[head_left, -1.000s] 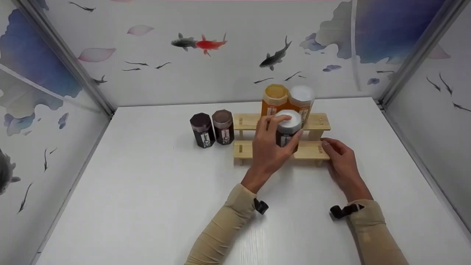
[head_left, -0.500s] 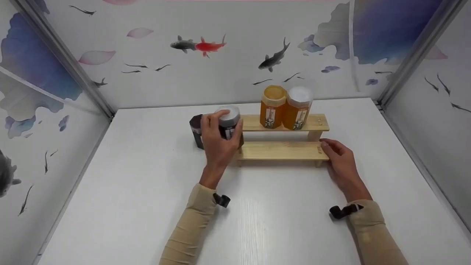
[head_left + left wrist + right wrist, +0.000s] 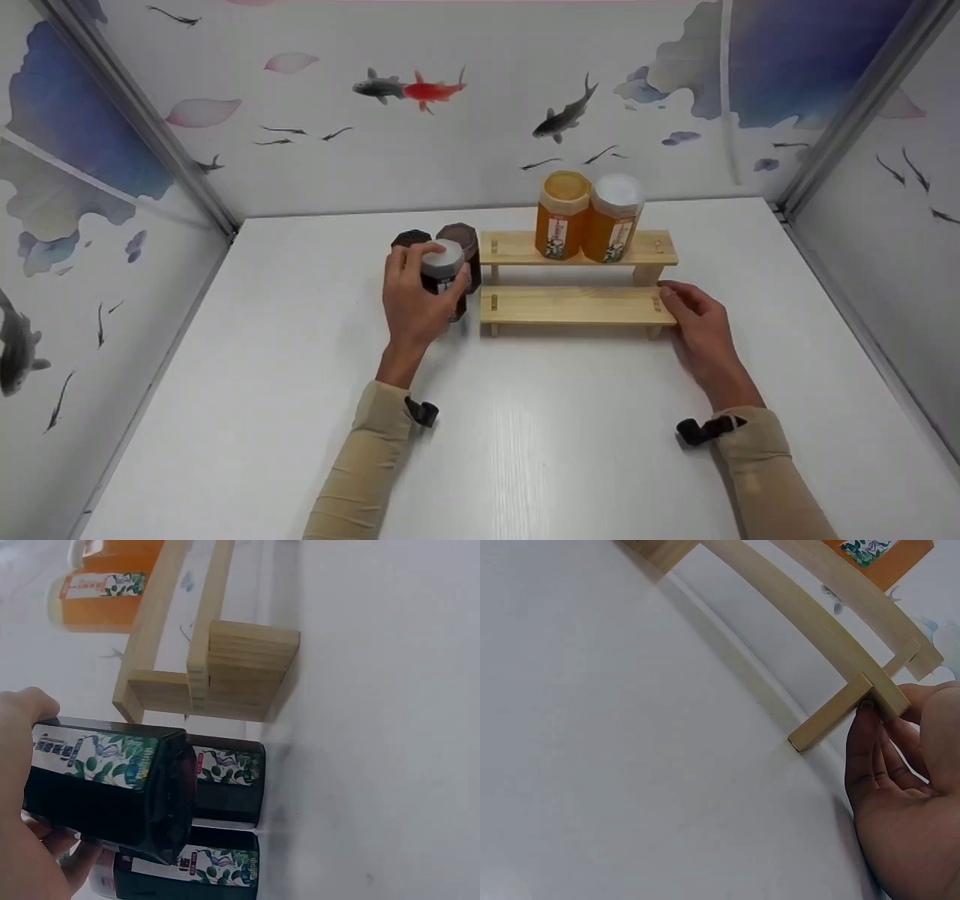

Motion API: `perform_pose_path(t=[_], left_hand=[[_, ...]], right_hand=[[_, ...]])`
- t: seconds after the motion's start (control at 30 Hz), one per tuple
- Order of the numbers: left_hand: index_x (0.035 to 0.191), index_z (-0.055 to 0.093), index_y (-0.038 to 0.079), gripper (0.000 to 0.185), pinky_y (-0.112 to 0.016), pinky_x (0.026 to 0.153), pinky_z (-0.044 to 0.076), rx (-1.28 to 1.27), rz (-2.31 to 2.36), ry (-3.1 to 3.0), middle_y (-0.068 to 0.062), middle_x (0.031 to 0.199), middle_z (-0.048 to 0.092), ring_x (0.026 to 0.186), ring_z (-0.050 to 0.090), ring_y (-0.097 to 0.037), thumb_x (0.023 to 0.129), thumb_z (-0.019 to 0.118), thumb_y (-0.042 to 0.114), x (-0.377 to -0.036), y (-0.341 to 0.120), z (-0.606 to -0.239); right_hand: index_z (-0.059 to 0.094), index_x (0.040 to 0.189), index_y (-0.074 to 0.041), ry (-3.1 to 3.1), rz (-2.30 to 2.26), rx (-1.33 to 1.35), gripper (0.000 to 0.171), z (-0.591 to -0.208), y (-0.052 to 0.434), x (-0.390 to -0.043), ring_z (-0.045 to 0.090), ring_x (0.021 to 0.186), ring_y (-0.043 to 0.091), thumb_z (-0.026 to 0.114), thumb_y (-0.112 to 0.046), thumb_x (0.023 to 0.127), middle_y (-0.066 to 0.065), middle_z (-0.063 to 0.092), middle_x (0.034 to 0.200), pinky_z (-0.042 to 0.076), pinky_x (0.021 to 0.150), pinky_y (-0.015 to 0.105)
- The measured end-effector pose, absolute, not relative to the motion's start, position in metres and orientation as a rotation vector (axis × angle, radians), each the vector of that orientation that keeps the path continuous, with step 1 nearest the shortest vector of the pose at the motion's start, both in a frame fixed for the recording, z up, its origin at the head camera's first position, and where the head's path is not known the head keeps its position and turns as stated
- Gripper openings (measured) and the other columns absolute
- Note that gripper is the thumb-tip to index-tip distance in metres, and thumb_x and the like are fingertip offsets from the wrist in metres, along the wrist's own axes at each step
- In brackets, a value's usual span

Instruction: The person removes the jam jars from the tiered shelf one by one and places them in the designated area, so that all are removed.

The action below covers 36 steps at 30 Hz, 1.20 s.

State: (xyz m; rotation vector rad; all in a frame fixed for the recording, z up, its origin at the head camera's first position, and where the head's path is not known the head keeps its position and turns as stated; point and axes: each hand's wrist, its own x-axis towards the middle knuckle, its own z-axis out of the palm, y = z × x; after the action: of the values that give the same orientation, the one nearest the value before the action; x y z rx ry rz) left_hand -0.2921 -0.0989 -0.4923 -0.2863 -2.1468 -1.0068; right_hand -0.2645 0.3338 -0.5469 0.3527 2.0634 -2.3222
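Observation:
My left hand [image 3: 416, 300] grips a dark jar with a pale lid [image 3: 442, 259], fingers over the top and thumb along its side. In the left wrist view this dark jar [image 3: 97, 795] is tilted, its base over two other dark jars. Those are a brown-lidded jar [image 3: 471, 259] and a darker-lidded jar [image 3: 411, 238], partly hidden behind the hand. My right hand [image 3: 701, 322] pinches the right end of the lower board of a two-tier wooden rack [image 3: 577, 306]. The right wrist view has its fingers [image 3: 862, 746] under the board's end.
Two amber jars, one yellow-lidded [image 3: 564, 217] and one white-lidded [image 3: 615, 221], stand on the upper tier's right half. The white table [image 3: 525, 450] is bounded by panels painted with fish, the back panel [image 3: 480, 165] close behind the rack.
My left hand has lifted the pale-lidded dark jar from over the rack and carried it left, then slightly down, to the front of the other dark jars. My right hand stays at the rack.

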Motion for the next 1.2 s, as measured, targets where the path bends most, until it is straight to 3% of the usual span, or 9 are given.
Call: perform_pose_path(t=[0.2,0.33,0.7,1.0,1.2], left_hand=[[0.118,0.070,0.017,0.045,-0.043,0.078,0.060,-0.310,-0.878,-2.320,-0.008,0.105,0.060,0.092,0.061,-0.024,0.088,0.089,0.044,-0.292,-0.094,-0.502],[0.117,0.070,0.019,0.046,-0.045,0.077,0.062,-0.285,-0.827,-2.374,-0.007,0.106,0.062,0.093,0.063,-0.024,0.085,0.090,0.045,-0.292,-0.093,-0.505],[0.123,0.069,0.020,0.048,-0.046,0.083,0.063,-0.295,-0.835,-2.452,-0.007,0.112,0.062,0.102,0.063,-0.025,0.088,0.088,0.047,-0.291,-0.091,-0.498],[0.131,0.068,0.029,0.047,-0.048,0.086,0.060,-0.467,-1.008,-2.613,-0.008,0.117,0.059,0.101,0.064,-0.027,0.091,0.087,0.045,-0.291,-0.106,-0.484],[0.134,0.069,0.019,0.052,-0.047,0.107,0.054,-0.532,-1.004,-2.519,-0.005,0.129,0.062,0.120,0.058,-0.024,0.093,0.086,0.047,-0.290,-0.094,-0.474]], right_hand=[[0.053,0.156,-0.006,2.078,-2.295,0.364,0.066,-0.547,0.334,-0.264,0.061,0.128,0.007,0.073,-0.041,0.104,-0.006,0.058,0.142,0.056,0.100,0.014],[0.056,0.154,-0.008,2.107,-2.282,0.360,0.063,-0.547,0.334,-0.264,0.061,0.126,0.008,0.073,-0.042,0.104,-0.005,0.059,0.142,0.056,0.099,0.014],[0.054,0.155,-0.009,2.030,-2.337,0.369,0.065,-0.546,0.337,-0.263,0.061,0.130,0.011,0.075,-0.041,0.102,-0.004,0.058,0.146,0.056,0.102,0.016],[0.055,0.155,-0.009,2.147,-2.258,0.357,0.067,-0.545,0.336,-0.263,0.059,0.129,0.010,0.073,-0.045,0.103,-0.004,0.058,0.143,0.055,0.100,0.013],[0.055,0.155,-0.010,2.107,-2.274,0.362,0.067,-0.543,0.334,-0.262,0.058,0.132,0.012,0.074,-0.046,0.102,-0.003,0.056,0.146,0.056,0.101,0.014]])
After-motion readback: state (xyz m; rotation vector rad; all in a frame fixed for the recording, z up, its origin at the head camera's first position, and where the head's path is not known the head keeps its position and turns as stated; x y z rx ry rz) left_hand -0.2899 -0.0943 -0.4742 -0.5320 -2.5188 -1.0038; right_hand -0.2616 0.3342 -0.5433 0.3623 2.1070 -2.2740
